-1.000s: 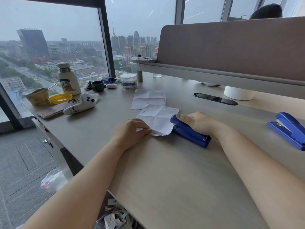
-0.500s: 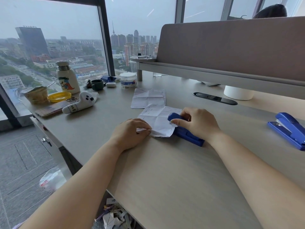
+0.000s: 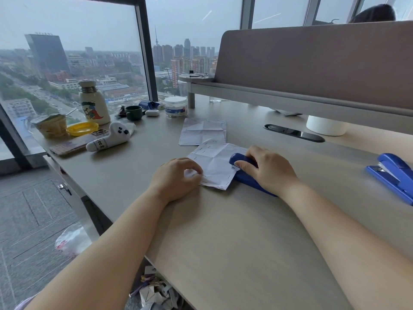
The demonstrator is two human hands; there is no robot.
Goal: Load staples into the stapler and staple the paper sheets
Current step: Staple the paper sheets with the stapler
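A creased white paper stack (image 3: 215,163), its edges lined with staples, lies on the desk (image 3: 223,242) in the head view. My left hand (image 3: 176,180) pinches the stack's near left corner. A blue stapler (image 3: 245,173) lies with its nose over the stack's right edge. My right hand (image 3: 268,170) is curled over the top of the stapler, thumb along its near side. Most of the stapler's body is hidden under that hand.
A second stapled sheet (image 3: 203,132) lies behind the stack. Another blue stapler (image 3: 393,175) stands open at the right edge. A bottle (image 3: 93,104), green cup (image 3: 134,113), white jar (image 3: 176,106), phone (image 3: 76,143) and white toy (image 3: 110,139) crowd the left back. A partition (image 3: 312,63) rises behind.
My right hand has slid the stapler leftward onto the paper's right edge and moved from its rear up over its front. My left hand has kept its hold on the corner.
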